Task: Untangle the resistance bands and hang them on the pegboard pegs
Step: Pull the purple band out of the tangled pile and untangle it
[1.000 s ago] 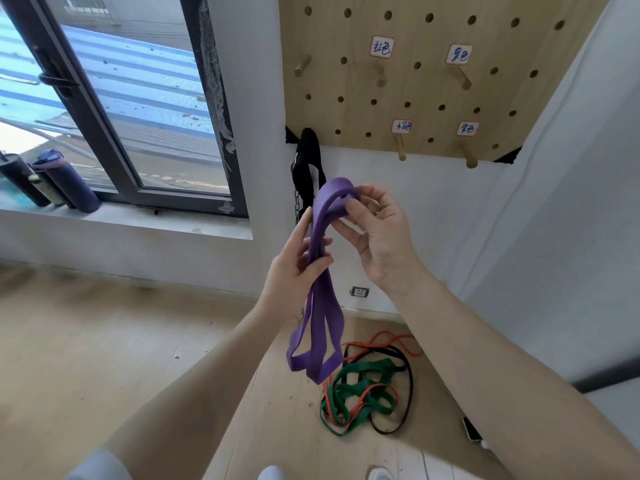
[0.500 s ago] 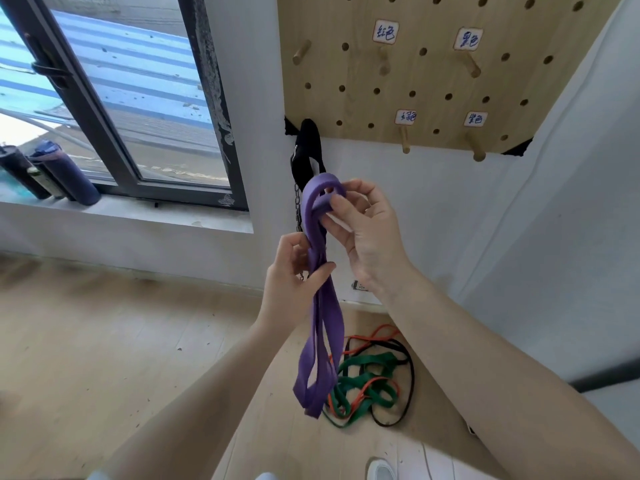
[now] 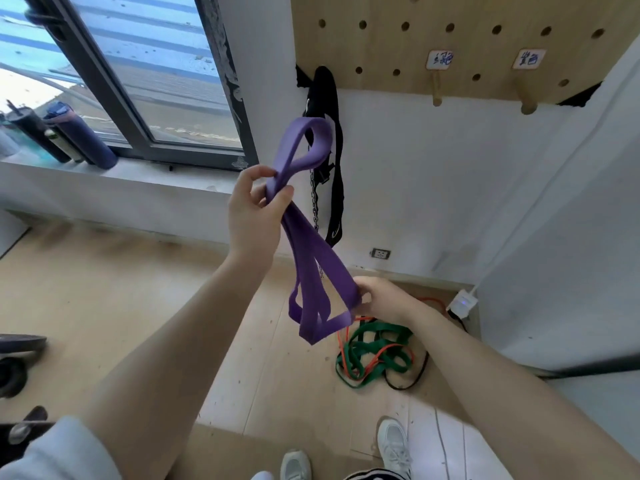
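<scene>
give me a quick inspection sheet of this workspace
surface: wooden floor, marked and scuffed
job's things: purple band held up, folded in loops; green, orange and black bands tangled on floor; pegboard pegs bare
clutter: bottles on sill; black strap with chain hanging on wall
grippers: left hand grips band's upper part; right hand holds its lower part
cables: white cord to power strip
surroundings: window, wall outlet

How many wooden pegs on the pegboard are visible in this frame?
2. One peg sits under the left label, another peg under the right label, both at the pegboard's bottom edge. More may lie above the frame.
</scene>
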`<state>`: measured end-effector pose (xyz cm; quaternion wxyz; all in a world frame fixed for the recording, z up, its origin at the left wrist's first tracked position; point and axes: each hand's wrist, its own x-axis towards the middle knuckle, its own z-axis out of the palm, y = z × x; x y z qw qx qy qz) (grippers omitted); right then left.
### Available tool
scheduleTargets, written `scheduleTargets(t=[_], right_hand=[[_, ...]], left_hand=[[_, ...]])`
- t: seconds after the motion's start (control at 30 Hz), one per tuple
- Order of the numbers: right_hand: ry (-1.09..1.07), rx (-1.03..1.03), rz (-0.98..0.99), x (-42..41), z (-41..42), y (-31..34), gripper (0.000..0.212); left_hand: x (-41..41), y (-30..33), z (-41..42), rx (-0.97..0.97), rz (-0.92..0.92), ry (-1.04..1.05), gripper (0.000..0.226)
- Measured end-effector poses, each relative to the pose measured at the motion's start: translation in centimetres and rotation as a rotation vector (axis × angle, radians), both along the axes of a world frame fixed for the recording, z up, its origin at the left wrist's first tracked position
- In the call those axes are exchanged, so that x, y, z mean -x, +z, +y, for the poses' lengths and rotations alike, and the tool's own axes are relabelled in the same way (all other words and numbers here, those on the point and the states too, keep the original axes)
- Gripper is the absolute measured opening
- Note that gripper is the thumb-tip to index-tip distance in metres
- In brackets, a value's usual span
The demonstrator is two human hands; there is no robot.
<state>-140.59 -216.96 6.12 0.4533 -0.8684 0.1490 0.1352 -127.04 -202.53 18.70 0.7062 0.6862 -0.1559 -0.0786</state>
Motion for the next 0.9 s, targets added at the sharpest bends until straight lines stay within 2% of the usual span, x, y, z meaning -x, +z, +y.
scheduleTargets(t=[0.1,0.2,0.27,0.4,0.5,0.63,0.7,0.8,0.9], right_hand=[[-0.098,0.121,0.076,1.7,-1.1,-1.8,0.024],[-0.394,0.255,0.031,2.8,-2.6,-1.7,0.009],[-0.577,0.359,-0.021,3.1,-3.7,-0.9,0.011],[-0.782,0.353,-0.026,3.1,-4.8,0.9,0.014],[-0.723,0.417,0.04,3.8,-5.5,1.9,0.022],[-0.651,0.628,0.172,6.1,-5.7,2.9,0.023],[-0.725,0.519,0.129,6.7,-5.8,2.9,0.019],[-0.99,0.056,-0.092,7.0,-5.8,3.2,0.007],[-1.121,-0.231,-0.201,7.8,-5.7,3.9,0.012]], left_hand=[[-1.3,-1.6,0.9,-0.005,0.096,0.067,0.021],[-1.6,-4.0,1.7,-0.056,0.177,0.11,0.024],[-1.7,-5.3,2.3,-0.073,0.237,0.121,0.021],[-1.8,-6.3,2.6,-0.057,0.292,0.031,0.016],[-2.1,-5.7,1.8,-0.001,0.316,0.021,0.015],[-3.1,-4.5,1.1,0.051,0.306,0.066,0.018],[-3.3,-4.2,0.7,0.068,0.31,0.071,0.019],[-3.5,-4.3,0.4,0.091,0.357,0.123,0.02],[-3.6,-4.5,0.5,0.067,0.333,0.125,0.02]])
